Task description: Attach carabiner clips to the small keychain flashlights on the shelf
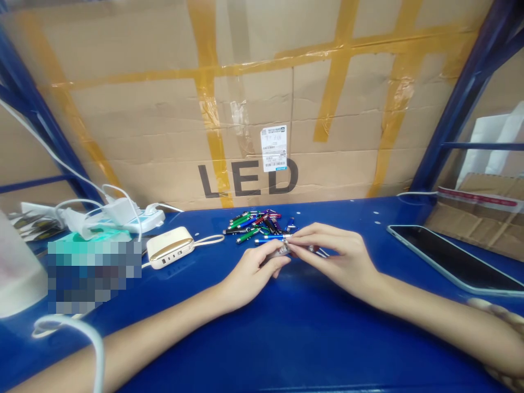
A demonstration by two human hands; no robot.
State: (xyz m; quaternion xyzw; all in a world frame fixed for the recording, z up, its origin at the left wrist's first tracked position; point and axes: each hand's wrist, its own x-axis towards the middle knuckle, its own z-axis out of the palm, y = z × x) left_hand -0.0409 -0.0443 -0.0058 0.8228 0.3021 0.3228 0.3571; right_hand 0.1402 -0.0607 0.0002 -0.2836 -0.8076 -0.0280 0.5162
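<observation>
In the head view, my left hand [248, 273] pinches a small silver metal tube [281, 250] between thumb and fingers, over the middle of the blue table. My right hand [341, 256] comes in from the other side, its thumb and fingertips closed on the tube's other end. Most of the tube is hidden by my fingers, and its exact kind does not show. Just beyond lies a heap of small pen-like metal tubes [248, 234] in green, blue, red and black, some with silver ends. A blue tube [266, 239] lies at the heap's near edge, close to my fingertips.
To the left are a cream power bank [170, 246] with a loop cord, a white power strip [145, 221] with plugs and cables, and a whitish container [18, 267]. A phone [454, 259] lies at right. Behind stands a large taped cardboard box [164, 131] marked LED.
</observation>
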